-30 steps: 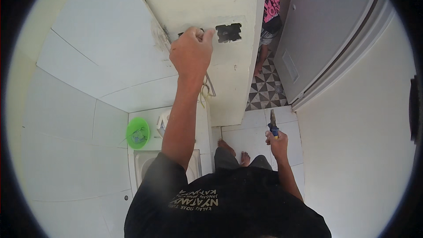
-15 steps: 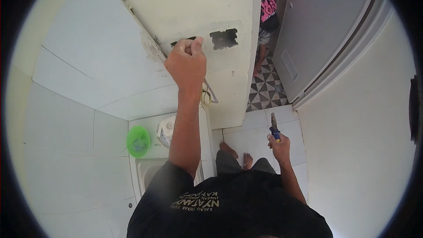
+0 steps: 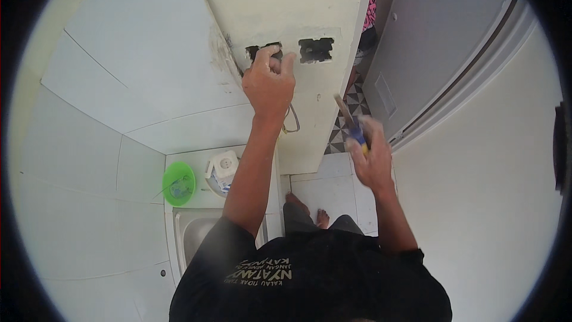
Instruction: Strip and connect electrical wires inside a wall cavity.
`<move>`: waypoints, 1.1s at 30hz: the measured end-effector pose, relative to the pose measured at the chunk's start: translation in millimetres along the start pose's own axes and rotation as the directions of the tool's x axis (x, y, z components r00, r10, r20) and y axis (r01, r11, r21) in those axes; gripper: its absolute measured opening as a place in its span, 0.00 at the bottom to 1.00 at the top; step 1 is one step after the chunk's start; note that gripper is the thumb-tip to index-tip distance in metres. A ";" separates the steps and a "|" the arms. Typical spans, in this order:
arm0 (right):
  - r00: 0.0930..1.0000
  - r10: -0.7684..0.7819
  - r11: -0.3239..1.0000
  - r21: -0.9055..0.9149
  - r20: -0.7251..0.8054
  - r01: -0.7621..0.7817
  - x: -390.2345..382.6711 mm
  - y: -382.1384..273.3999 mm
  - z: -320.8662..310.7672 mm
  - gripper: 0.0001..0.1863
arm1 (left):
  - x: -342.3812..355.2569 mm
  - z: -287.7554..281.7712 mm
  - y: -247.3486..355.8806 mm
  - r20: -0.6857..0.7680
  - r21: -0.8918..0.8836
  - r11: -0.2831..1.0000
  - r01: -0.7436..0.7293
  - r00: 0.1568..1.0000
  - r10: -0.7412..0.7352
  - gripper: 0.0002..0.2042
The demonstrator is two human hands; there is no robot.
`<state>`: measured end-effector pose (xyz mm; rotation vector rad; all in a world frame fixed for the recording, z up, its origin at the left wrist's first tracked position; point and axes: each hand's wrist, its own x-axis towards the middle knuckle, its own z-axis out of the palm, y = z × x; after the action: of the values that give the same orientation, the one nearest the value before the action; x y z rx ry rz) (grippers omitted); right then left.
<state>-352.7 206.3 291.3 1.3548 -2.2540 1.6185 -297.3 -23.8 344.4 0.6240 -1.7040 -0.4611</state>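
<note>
My left hand (image 3: 269, 86) is raised to the pale wall, with its fingers at a dark rectangular wall-box opening (image 3: 252, 52). Thumb and forefinger stand apart, and I see nothing between them; the other fingertips are partly hidden. Just right of it, a second rectangular opening (image 3: 316, 50) shows a dark box inside. Lower right, my right hand (image 3: 375, 158) is closed around pliers with blue and yellow handles (image 3: 356, 131), their metal jaws pointing up and left. Motion blurs that hand a little. Loose wires (image 3: 292, 120) hang from the wall beside my left wrist.
At lower left, a green bowl (image 3: 179, 185) and a white socket unit (image 3: 225, 165) rest on the counter beside a metal sink (image 3: 199, 232). A grey door (image 3: 441, 42) stands at right. Another person, partly hidden, is beyond the wall's edge.
My right hand has lifted the pliers up toward the wall. My left thumb and forefinger have parted from a pinch at the left opening. The view has shifted slightly.
</note>
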 end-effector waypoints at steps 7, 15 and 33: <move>0.983 -0.179 0.968 -0.172 0.034 0.182 85.1 -50.6 14.9 0.27 | -25.7 -13.2 7.8 -0.118 -0.072 0.995 -0.064 0.991 0.055 0.13; 0.991 0.094 0.992 0.076 0.094 -0.101 64.4 -41.4 41.0 0.16 | -78.1 -52.1 10.3 0.309 -0.482 0.692 0.538 0.843 -0.440 0.10; 0.816 0.394 0.456 0.680 0.424 -0.574 15.8 -34.2 85.6 0.06 | -85.0 -63.3 -0.1 0.657 -0.647 0.014 0.762 0.567 -0.498 0.04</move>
<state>-303.6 126.9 286.1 0.9832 -2.2231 3.1141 -222.6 31.3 293.3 0.4413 -0.9163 -2.1271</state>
